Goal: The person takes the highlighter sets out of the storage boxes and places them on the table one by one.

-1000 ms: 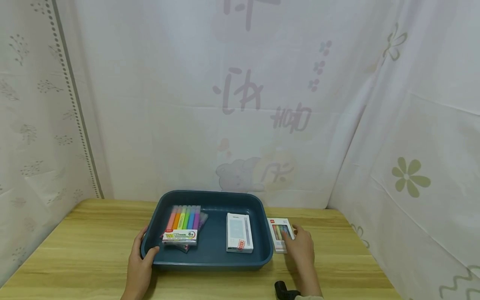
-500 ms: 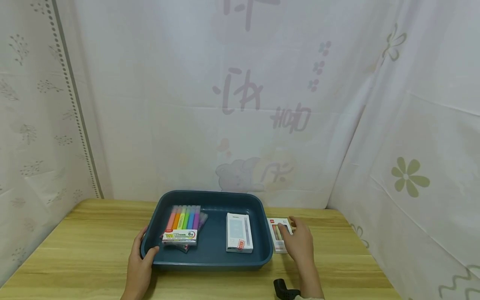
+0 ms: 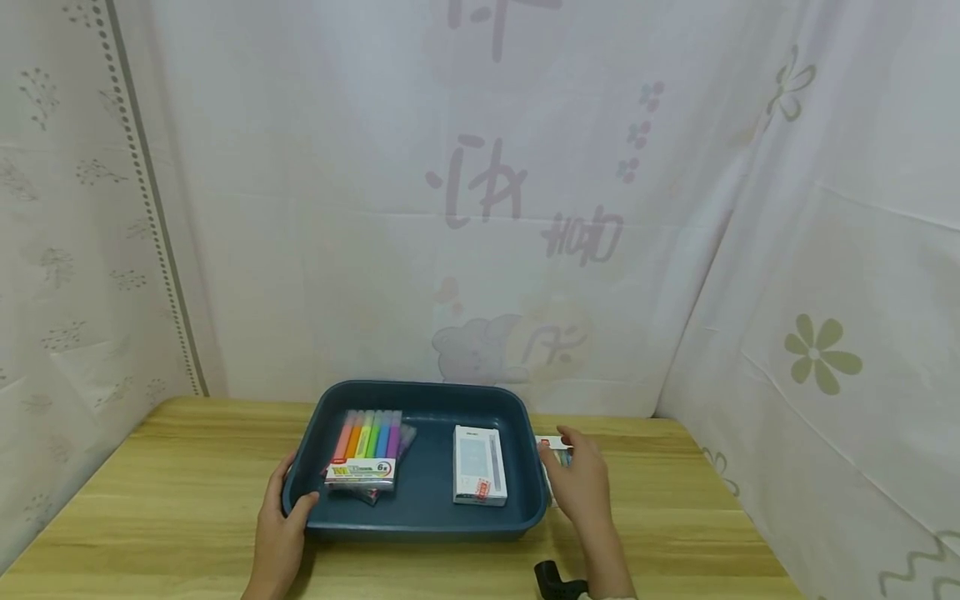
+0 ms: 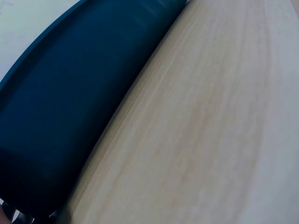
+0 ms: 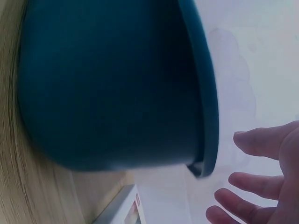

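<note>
A deep blue plastic bin stands on the wooden table. My left hand grips its left front corner, thumb over the rim and fingers along the outside. Just past the bin's right rim is my right hand, fingers spread and holding nothing. It hides most of a flat white box with coloured sticks pictured on it. In the right wrist view the bin's wall looms beside the loose fingertips, and the flat box lies below.
Inside the bin, a pack of coloured highlighters lies on another pack at the left, and a white box lies at the right. A black strap piece is at my right wrist. Patterned white cloth hangs behind the wooden table.
My right hand has moved left from the flat white box toward the bin's right rim, covering more of the box. The left hand and the bin have stayed put.
</note>
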`<state>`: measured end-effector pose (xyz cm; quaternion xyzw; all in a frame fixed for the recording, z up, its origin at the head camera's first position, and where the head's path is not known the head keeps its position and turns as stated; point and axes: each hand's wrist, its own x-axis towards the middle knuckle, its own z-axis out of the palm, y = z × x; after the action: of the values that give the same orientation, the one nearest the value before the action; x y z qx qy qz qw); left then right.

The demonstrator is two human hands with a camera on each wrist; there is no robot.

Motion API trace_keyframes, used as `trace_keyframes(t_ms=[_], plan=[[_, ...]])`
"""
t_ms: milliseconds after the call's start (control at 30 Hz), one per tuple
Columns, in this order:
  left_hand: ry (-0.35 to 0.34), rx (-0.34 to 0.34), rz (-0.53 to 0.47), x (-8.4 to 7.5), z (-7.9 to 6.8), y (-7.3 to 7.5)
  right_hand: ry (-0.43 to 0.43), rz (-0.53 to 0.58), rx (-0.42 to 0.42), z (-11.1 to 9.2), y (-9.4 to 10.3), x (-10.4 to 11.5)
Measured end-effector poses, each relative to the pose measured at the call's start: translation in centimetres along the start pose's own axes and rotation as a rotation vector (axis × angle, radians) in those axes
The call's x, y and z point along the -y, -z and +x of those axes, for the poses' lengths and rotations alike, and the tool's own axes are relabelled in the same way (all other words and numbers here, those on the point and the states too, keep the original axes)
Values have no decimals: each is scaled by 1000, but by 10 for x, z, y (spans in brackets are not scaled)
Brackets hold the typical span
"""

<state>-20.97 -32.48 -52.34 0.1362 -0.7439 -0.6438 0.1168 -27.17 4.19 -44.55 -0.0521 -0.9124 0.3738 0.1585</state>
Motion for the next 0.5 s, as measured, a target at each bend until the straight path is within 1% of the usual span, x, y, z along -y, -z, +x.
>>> trace_keyframes(t_ms=[233,400,500], plan=[[-3,7,5,-1,0,0,47,14,-14,-4,-6,11],[-8,9,7,-1,0,0,48,5,-21,-6,-9,18],[-7,5,0,0,0,0,63,10,-23,-6,-10,20]])
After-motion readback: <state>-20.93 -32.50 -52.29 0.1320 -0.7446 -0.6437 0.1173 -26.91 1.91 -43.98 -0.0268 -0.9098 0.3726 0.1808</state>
